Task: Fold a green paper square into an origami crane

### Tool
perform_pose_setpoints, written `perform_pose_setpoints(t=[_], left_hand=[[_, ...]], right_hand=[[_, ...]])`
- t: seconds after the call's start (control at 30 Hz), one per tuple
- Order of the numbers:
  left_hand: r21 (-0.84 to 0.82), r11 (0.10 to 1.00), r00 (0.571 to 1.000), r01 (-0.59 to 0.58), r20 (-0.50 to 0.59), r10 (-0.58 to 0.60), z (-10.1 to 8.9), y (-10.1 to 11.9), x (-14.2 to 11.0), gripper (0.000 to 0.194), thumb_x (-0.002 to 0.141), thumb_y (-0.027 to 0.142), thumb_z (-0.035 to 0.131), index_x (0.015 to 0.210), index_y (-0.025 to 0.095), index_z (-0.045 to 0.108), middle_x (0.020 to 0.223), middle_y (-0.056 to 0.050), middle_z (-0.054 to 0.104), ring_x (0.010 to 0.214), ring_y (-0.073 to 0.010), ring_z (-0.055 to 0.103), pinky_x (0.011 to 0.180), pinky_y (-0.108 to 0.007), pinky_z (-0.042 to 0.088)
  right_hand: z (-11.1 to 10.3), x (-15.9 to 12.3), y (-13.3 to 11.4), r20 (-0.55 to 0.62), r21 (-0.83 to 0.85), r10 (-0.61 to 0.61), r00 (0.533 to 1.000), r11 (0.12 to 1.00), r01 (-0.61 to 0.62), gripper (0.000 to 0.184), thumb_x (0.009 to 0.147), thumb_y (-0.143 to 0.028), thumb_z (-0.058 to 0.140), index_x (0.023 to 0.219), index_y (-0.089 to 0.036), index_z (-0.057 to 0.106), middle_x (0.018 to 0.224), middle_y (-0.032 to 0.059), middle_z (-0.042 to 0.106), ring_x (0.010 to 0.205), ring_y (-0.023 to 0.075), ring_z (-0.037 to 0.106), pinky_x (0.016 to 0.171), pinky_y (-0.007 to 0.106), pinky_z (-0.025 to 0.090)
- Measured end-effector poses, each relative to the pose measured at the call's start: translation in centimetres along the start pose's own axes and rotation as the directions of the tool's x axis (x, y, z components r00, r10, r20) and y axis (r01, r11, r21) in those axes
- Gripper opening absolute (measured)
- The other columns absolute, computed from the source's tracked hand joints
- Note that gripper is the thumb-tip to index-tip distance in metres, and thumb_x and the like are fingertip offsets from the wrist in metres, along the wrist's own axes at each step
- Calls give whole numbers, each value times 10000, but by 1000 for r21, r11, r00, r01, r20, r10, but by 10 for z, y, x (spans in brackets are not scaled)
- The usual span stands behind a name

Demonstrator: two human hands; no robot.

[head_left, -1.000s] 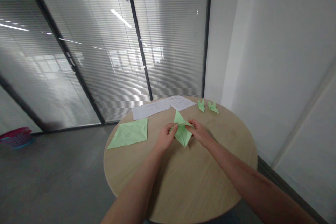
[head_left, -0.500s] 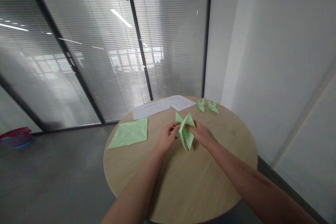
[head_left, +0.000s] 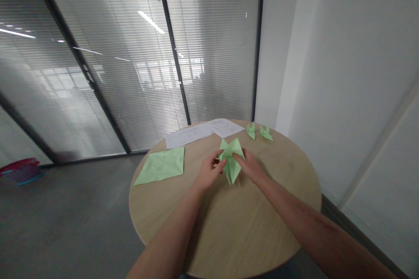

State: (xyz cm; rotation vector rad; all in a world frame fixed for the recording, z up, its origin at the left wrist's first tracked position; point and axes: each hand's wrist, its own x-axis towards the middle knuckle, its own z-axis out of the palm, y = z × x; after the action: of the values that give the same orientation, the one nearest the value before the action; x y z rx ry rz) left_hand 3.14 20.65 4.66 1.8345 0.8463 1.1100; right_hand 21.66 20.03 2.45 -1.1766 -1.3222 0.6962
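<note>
A partly folded piece of light green origami paper (head_left: 233, 166) is held between both hands over the middle of the round table. Its flaps stand apart, with points toward the top and narrow tips toward me. My left hand (head_left: 211, 169) pinches its left side, thumb on the near face and fingers partly hidden behind. On the right edge, my right hand (head_left: 248, 165) grips the paper with the thumb pressed on the front flap. Whether the lower tips touch the tabletop I cannot tell.
On the wooden table (head_left: 242, 235), a creased green sheet (head_left: 162, 165) lies to the left. White papers (head_left: 193, 134) lie along the back. Two small folded green figures, one on the left (head_left: 251, 131) and one on the right (head_left: 266, 133), stand at the back right. A red basket (head_left: 22, 171) is on the floor.
The green paper has turned slightly between my hands; its flaps have come closer together and the lower tips have drawn in. My left thumb has shifted onto the paper's near side.
</note>
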Motion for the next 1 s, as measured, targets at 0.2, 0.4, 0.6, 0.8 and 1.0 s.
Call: perform_pose_setpoints(t=[0.2, 0.4, 0.6, 0.8, 1.0], left_hand=[[1, 998, 994, -58, -89, 58, 0, -5, 4, 439, 789, 196, 549, 1214, 150, 653, 1239, -101, 672, 1132, -259, 604, 1007, -398, 464], [44, 998, 985, -51, -163, 58, 1, 2, 4, 389, 828, 202, 475, 1145, 143, 693, 1206, -94, 696, 1138, -253, 611, 1038, -390, 431], [72, 997, 971, -39, -232, 55, 3, 3, 2, 337, 893, 298, 435, 1095, 162, 669, 998, -61, 698, 932, -213, 620, 868, -345, 484], [14, 997, 972, -70, -224, 72, 5, -3, 2, 398, 936, 499, 438, 982, 173, 661, 897, -59, 669, 854, -206, 601, 788, -327, 490], [-178, 984, 993, 7, -118, -28, 7, -5, 0, 655, 956, 621, 256, 1164, 140, 649, 1068, -128, 691, 925, -237, 634, 731, -348, 538]], right_hand=[[5, -3, -3, -1, 28, -102, 995, 994, 102, 206, 810, -373, 591, 948, -220, 608, 914, 27, 679, 850, 209, 630, 772, 328, 486], [10, -4, 1, 61, 166, -92, 994, 983, 81, 301, 777, -329, 624, 1053, -213, 597, 934, 42, 672, 847, 202, 644, 741, 322, 496], [11, -3, 3, 130, 213, -89, 987, 975, 60, 327, 752, -330, 641, 1060, -227, 596, 903, 33, 674, 803, 188, 647, 736, 324, 503], [12, -9, -8, 70, 107, -126, 990, 987, 118, 336, 746, -320, 642, 1062, -211, 619, 1036, 61, 677, 941, 212, 639, 865, 366, 497], [11, -10, -8, -8, 105, 10, 1000, 994, -9, 312, 780, -398, 645, 1028, -209, 664, 1029, 74, 716, 947, 251, 662, 880, 394, 503]])
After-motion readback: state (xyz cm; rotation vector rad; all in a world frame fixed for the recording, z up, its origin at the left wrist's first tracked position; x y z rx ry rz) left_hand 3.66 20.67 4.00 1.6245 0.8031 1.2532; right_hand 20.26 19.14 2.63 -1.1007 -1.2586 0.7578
